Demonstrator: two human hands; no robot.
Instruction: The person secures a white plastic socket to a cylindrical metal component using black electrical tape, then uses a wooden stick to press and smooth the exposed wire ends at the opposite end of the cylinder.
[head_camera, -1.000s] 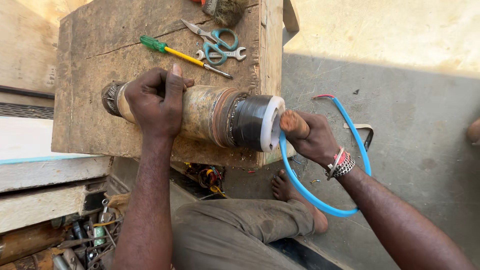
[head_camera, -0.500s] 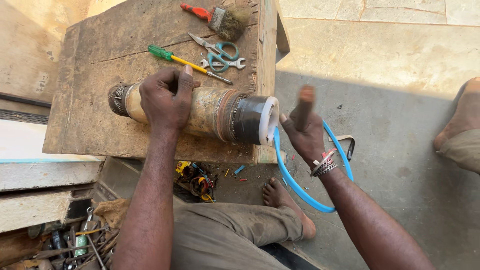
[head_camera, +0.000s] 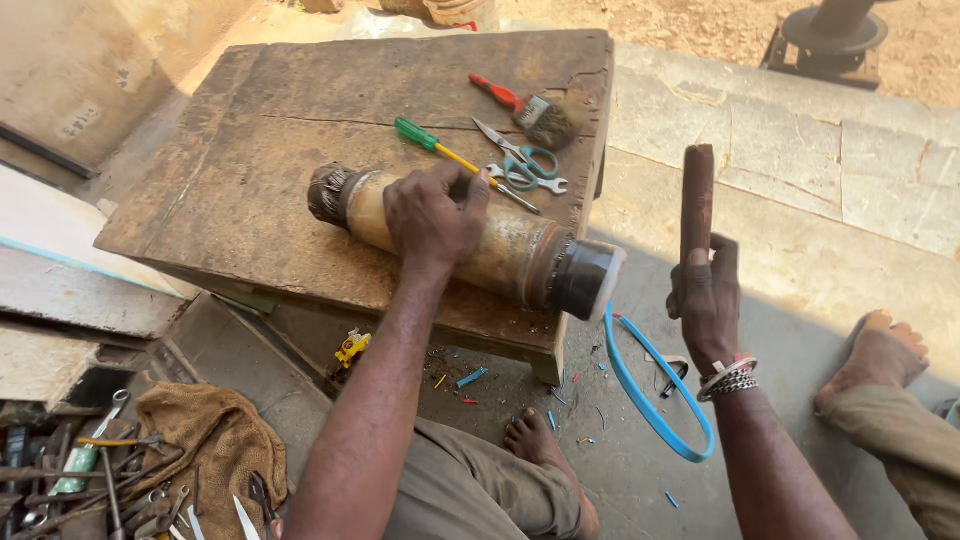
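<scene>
From the head view, the left hand (head_camera: 432, 215) presses down with closed fingers on the rusty cylinder (head_camera: 500, 258) lying across the wooden table (head_camera: 250, 180), a screwdriver (head_camera: 450, 158) just beyond the fingertips. The right hand (head_camera: 706, 300) grips a brown rod (head_camera: 697, 200) upright, fingers wrapped around its lower end, apart from the cylinder's black end.
</scene>
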